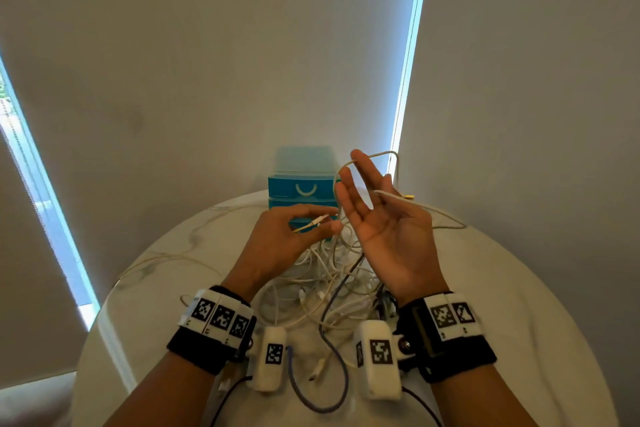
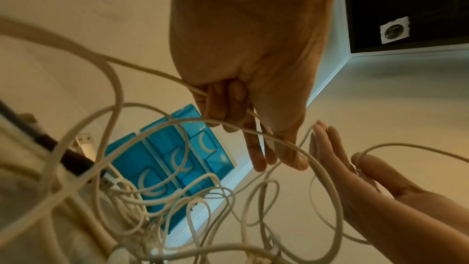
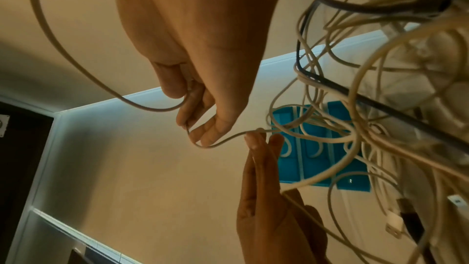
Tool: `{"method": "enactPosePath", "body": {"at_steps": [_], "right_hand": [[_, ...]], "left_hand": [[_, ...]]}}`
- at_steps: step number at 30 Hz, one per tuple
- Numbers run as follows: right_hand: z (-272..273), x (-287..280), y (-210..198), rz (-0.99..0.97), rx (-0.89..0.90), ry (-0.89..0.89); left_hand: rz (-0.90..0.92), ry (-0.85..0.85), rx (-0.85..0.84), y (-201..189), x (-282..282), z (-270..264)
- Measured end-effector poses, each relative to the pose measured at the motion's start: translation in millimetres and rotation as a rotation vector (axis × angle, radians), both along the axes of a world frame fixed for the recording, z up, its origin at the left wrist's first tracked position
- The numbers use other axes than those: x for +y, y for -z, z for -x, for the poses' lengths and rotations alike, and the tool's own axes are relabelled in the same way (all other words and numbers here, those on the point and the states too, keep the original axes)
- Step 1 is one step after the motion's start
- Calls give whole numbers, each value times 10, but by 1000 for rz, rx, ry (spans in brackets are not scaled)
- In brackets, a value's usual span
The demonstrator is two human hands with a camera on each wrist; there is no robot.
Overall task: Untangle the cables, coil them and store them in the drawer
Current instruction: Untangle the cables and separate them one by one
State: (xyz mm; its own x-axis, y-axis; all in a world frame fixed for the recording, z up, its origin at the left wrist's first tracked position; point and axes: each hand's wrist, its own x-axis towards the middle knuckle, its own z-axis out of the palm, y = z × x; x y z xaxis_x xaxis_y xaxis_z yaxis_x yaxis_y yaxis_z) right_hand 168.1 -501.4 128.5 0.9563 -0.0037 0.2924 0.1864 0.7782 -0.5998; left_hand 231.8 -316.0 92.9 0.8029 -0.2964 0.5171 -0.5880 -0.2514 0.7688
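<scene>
A round white marble-patterned table [image 1: 519, 288] carries everything. At its far edge stands a small blue plastic drawer unit [image 1: 299, 184] with curved white handles, its drawers closed. In the middle of the table, between the two forearms, lies a tangled heap of white cables [image 1: 329, 284] with one dark purple-grey cable [image 1: 337, 357] running through it toward the near edge; loose white strands trail off toward the left edge.

The right hand [image 1: 388, 229] is raised above the heap, palm turned inward and fingers straight and spread. A thin beige cable [image 1: 372, 154] loops over those fingers, and its plug end [image 1: 408, 198] crosses the palm, pinned beside the thumb; whether the thumb truly grips it cannot be told from the head view, and the left wrist view shows the cable passing under the thumb tip.

The left hand [image 1: 291, 236] hovers just beside the right, above the heap, its thumb and fingertips pinching a white cable end with a small metal plug [image 1: 317, 220]. The left wrist view shows the remaining fingers curled round the same strand.

Both wrists wear black bands [image 1: 457, 354] bearing white marker blocks.
</scene>
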Motion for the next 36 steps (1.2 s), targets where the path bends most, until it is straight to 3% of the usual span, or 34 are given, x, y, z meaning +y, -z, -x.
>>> {"method": "enactPosePath", "body": {"at_steps": [6, 12, 19, 22, 26, 28, 32, 36], "right_hand": [[-124, -54, 137, 64, 40, -61], [-300, -102, 364, 275, 276, -74], [-347, -97, 398, 341, 191, 54], [-344, -53, 357, 587, 88, 203], [-397, 28, 412, 1034, -60, 268], [-425, 58, 517, 1111, -108, 328], [-320, 38, 404, 983, -84, 449], [-246, -89, 195, 618, -33, 359]], "left_hand": [[43, -76, -5, 61, -17, -66], [148, -298, -65, 78, 64, -144], [344, -393, -131, 62, 58, -136], [430, -340, -106, 15, 34, -83], [465, -211, -96, -52, 16, -18], [446, -161, -107, -68, 9, 11], [375, -34, -57, -69, -12, -26], [23, 78, 21, 76, -25, -166]]}}
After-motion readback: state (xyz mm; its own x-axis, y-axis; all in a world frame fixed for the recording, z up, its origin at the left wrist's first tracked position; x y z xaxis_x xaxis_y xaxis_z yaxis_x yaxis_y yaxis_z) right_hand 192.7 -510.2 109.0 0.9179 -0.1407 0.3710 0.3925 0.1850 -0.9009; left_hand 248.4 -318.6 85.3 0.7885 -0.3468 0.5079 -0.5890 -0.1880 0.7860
